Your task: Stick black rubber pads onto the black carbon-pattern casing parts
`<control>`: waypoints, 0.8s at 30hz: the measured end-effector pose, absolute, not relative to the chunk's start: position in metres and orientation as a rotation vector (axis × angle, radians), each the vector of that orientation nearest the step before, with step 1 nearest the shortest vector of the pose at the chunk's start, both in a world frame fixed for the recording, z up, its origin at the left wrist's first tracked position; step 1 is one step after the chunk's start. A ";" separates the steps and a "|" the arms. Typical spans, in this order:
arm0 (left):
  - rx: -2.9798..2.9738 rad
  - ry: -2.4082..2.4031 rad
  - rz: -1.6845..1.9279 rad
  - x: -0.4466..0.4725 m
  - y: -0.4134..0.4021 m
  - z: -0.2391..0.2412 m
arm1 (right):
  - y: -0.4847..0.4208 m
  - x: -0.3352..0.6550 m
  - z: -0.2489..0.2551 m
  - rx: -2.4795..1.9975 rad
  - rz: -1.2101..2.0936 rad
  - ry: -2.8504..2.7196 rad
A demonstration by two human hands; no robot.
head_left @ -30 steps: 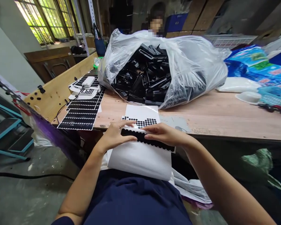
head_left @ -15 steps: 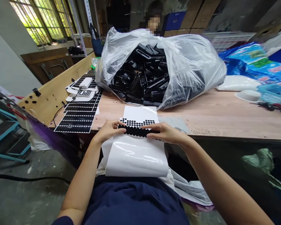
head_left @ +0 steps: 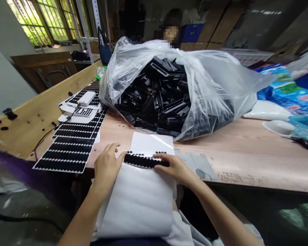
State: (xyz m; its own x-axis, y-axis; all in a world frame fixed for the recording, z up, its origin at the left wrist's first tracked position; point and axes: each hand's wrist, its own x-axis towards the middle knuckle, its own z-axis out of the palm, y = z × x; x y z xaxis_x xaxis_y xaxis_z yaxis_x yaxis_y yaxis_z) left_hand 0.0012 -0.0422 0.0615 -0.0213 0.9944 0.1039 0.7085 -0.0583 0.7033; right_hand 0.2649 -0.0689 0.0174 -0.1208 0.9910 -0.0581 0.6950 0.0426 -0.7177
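Note:
A white backing sheet (head_left: 141, 201) with round black stickers hangs over the table's front edge onto my lap, its far part (head_left: 151, 141) flat on the wood. Across it at the edge runs a row of black round stickers (head_left: 141, 161), seemingly along a fold. My right hand (head_left: 173, 167) pinches the right end of this row between thumb and fingers. At the left end, my left hand (head_left: 107, 167) has its thumb tip against the row, while its fingers are lifted and spread. More loose-looking dots lie just beyond the row, partly hidden by glare.
A clear plastic bag (head_left: 213, 78) full of black plastic parts (head_left: 156, 92) takes up the table's middle. Left are several dotted sticker sheets (head_left: 64, 153) and a white power bank (head_left: 86, 98) with a cable. A white scoop (head_left: 278, 128) lies right. Behind the bag is a person.
My left hand has let go of the row's left end and spread its fingers. My right hand keeps its pinch. The view has shifted, so the table looks closer and lower.

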 end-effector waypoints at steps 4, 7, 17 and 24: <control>1.701 1.072 0.730 0.033 -0.043 0.063 | -0.054 0.249 0.015 -1.734 0.756 -1.923; 1.542 0.806 0.605 0.046 -0.035 0.033 | -0.050 0.248 0.016 -1.788 0.643 -1.955; 0.862 0.601 0.827 0.032 -0.011 -0.009 | 0.102 0.359 0.111 -1.668 -0.509 -2.203; 0.673 0.516 0.847 0.032 -0.010 -0.004 | 0.112 0.355 0.112 -1.453 -0.550 -2.118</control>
State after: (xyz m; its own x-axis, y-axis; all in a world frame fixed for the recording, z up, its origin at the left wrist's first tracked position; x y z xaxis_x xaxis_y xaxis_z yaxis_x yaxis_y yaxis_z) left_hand 0.0322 -0.0097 -0.0042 0.5642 0.8121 -0.1489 -0.5045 0.4818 0.7165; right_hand 0.3554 0.1122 0.1123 -0.2981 0.7312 0.6135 0.9374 0.3455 0.0437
